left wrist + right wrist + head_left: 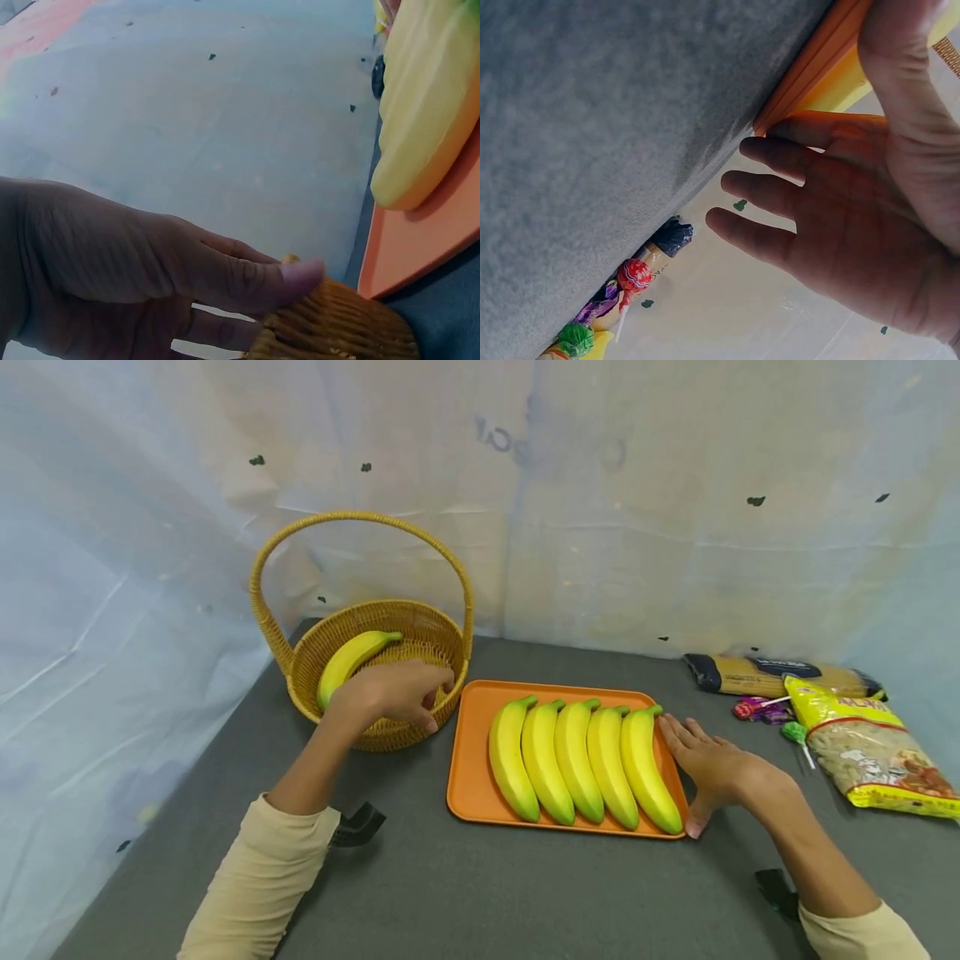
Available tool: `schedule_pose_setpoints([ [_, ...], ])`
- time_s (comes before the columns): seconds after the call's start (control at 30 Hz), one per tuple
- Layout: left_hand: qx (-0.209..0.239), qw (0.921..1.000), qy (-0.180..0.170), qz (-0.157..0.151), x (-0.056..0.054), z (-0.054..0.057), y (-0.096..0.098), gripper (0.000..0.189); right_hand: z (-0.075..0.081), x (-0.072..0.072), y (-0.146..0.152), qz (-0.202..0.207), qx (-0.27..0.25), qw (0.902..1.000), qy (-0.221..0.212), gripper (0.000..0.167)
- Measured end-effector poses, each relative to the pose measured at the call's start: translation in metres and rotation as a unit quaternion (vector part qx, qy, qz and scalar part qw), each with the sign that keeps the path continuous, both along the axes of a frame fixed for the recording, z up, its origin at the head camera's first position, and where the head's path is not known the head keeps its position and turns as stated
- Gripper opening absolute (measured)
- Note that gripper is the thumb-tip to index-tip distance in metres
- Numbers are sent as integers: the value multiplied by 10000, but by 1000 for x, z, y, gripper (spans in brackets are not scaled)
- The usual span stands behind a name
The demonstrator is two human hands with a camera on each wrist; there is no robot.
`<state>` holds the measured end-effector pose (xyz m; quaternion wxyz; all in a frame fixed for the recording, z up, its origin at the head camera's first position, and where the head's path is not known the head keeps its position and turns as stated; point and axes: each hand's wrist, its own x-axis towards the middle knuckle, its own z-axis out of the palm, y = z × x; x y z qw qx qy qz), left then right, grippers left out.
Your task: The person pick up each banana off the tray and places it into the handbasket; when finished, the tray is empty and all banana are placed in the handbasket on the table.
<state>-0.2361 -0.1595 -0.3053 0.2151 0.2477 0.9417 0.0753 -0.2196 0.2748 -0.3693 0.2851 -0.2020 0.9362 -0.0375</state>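
In the head view, a woven basket (390,739) with a tall hoop handle stands at the back left, one banana (352,662) inside. My left hand (390,693) reaches over its near right side and grips the rim. The left wrist view has the thumb (300,277) across the woven wall (345,322), the other fingers partly hidden behind it. Right of the basket lies an orange tray (472,760) with several bananas (573,760) side by side. My right hand (708,768) rests along the tray's right edge, fingers extended, thumb by the near corner.
Farther right lie a packet of spaghetti (780,677), wrapped lollipops (795,732) and a yellow-edged food bag (873,747). Pale sheeting (637,510) hangs behind the grey table (525,893) and along its left side.
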Motion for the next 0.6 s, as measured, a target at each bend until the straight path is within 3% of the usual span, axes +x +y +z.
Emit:
schedule_pose_setpoints([
  [0.2,-13,9994,319,115,2,-1,2,59,2,0,-1,89,35,9999,58,160],
  [0.33,-51,9955,925,201,7,-2,13,65,3,-1,-2,70,44,10000,20,159],
  [0.47,499,9843,1692,-52,11,-11,34,56,2,1,-1,36,20,10000,9,160],
  [0.53,807,9808,1763,-193,12,-18,47,52,2,2,-1,22,28,10000,30,161],
  [0.6,924,9830,1569,-234,13,-27,60,53,1,3,-2,8,30,10000,48,162],
])
